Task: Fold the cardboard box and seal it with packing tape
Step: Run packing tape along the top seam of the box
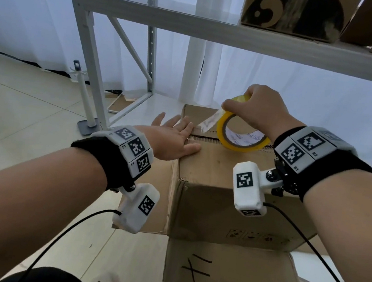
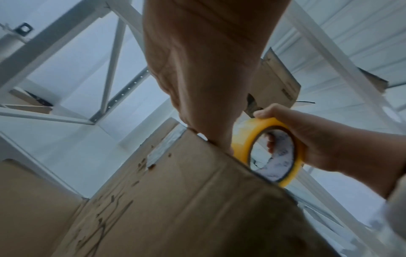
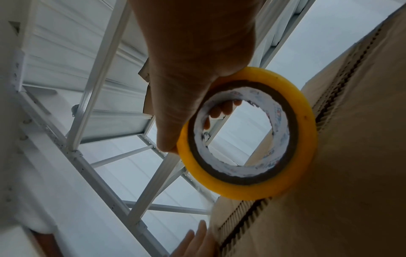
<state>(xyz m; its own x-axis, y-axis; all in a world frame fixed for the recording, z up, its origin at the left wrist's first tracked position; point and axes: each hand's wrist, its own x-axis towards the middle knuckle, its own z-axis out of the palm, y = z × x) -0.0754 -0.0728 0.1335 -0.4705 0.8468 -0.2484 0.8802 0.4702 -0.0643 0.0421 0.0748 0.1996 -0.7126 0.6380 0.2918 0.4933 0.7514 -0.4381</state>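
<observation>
A brown cardboard box (image 1: 225, 191) stands in front of me, its top flaps folded down with a seam (image 1: 206, 138) between them. My left hand (image 1: 171, 137) lies flat with straight fingers on the left end of the top, over the seam. My right hand (image 1: 255, 109) grips a yellow roll of packing tape (image 1: 241, 135) standing on edge on the seam. A clear strip of tape (image 1: 210, 121) runs from the roll down to the box near my left fingers. The roll (image 3: 248, 133) fills the right wrist view; the left wrist view shows the roll (image 2: 274, 151) too.
A white metal shelving rack (image 1: 193, 23) rises behind the box, with cardboard boxes (image 1: 292, 11) on its shelf. A flattened cardboard sheet (image 1: 229, 278) with handwriting lies below the box. A white post on a grey base (image 1: 87, 106) stands on the tiled floor at left.
</observation>
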